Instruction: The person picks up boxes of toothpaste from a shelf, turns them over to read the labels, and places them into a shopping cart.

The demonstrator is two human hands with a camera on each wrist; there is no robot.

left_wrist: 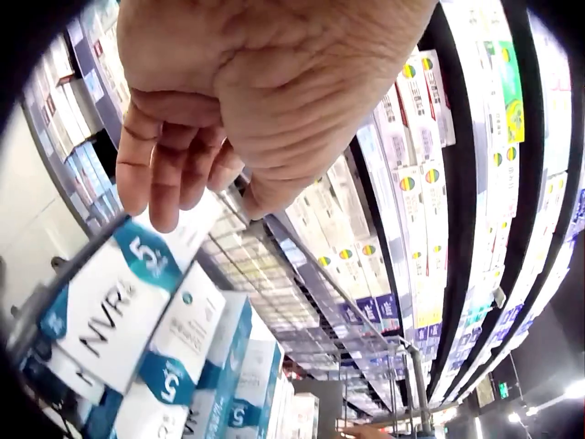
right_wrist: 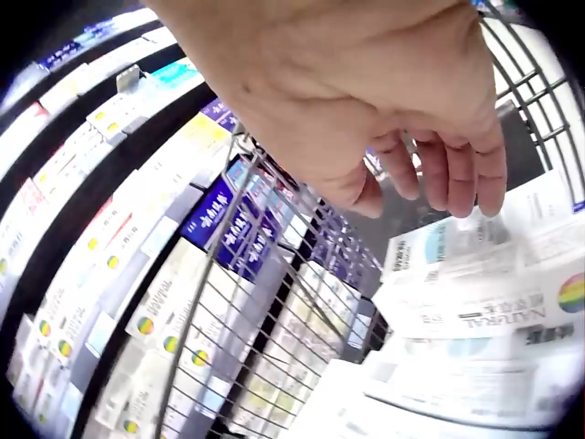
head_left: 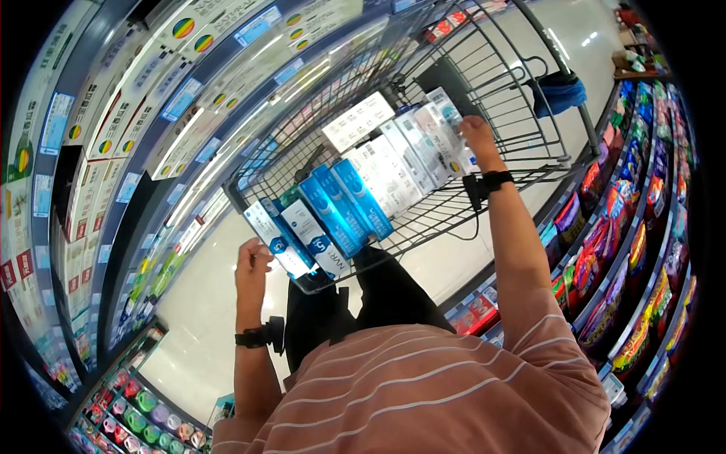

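Beside the near left corner of the shopping cart is my left hand, its fingers loosely bent. In the left wrist view its fingertips overlap the end of a white-and-blue carton marked NVR and 5. Several such cartons stand in a row in the cart, followed by blue cartons and white cartons. Over the row's far end is my right hand, fingers pointing down. Its fingertips come right to the edge of a white carton in the right wrist view. Another white carton lies along the cart's side.
The wire cart stands in front of me, with a dark blue cloth on its handle. Shelves of boxes line the left, and bagged goods fill racks on the right. Colourful containers stand behind on the left.
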